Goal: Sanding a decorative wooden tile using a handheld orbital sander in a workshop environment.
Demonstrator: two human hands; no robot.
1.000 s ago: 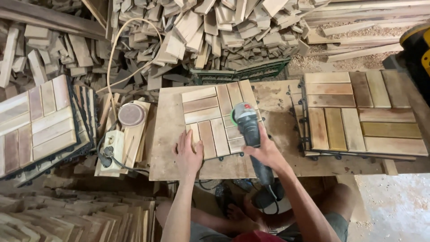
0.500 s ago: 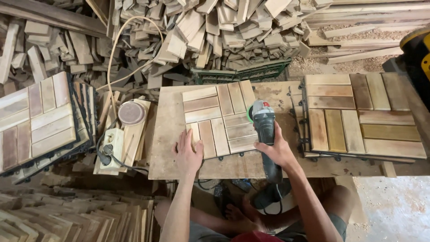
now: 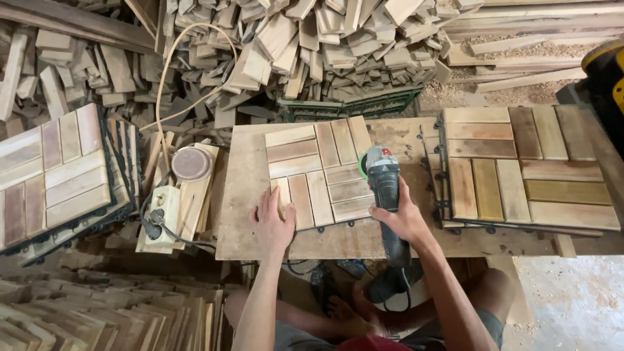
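**Wood tile could shift under the sander**

Wooden slatted square tile (image 3: 318,172) lies mid-worktop (image 3: 242,214). Left hand (image 3: 273,224), flat and open, pins only its near-left corner; right hand (image 3: 402,218) holds the grey handheld sander (image 3: 383,179) at the tile's right edge, where it may catch and skid.

plywood board (image 3: 247,195) carries a slatted wooden tile (image 3: 318,172), sander (image 3: 385,188) at its edge
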